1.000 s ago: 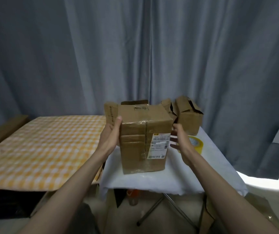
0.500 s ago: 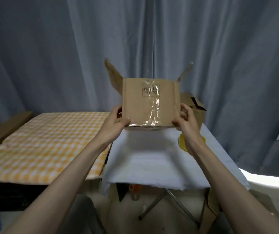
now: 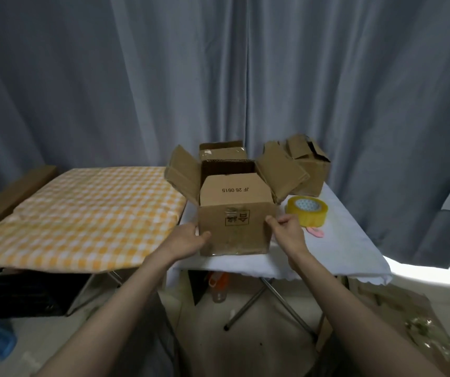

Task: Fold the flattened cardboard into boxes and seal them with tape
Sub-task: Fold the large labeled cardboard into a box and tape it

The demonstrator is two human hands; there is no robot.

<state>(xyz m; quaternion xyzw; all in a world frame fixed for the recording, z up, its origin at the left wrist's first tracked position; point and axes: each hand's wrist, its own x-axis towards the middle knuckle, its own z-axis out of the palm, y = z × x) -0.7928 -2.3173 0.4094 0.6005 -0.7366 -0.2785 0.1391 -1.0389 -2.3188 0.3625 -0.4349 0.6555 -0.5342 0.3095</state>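
Grey curtains [image 3: 327, 77] are hanging across the whole background, and two low tables are standing side by side in front of them: one under a white cloth [image 3: 349, 248] on the right, one under an orange checked cloth [image 3: 82, 213] on the left.

From the head camera, a cardboard box [image 3: 234, 229] is sitting upright on the white cloth near its front edge, open end up. Its four top flaps are standing loose: the left and right ones are splaying outward, the far one is rising behind, and the near one, printed "JF 26 0615" upside down, is leaning over the opening. A black stamp is showing on the front wall.

The left hand [image 3: 188, 240] is pressing against the box's lower left corner, thumb on the front face and the other fingers wrapping round the side out of sight. The right hand [image 3: 286, 229] is gripping the front right edge, thumb and curled fingers pinching that corner together.

A roll of yellowish tape [image 3: 307, 214] is lying flat on the white cloth just right of the box, with a small pink object [image 3: 316, 233] beside it, too blurred to identify. Another cardboard box [image 3: 304, 164] with ragged open flaps is standing behind the tape, and a third box [image 3: 222, 151] is peeking out directly behind the held one.
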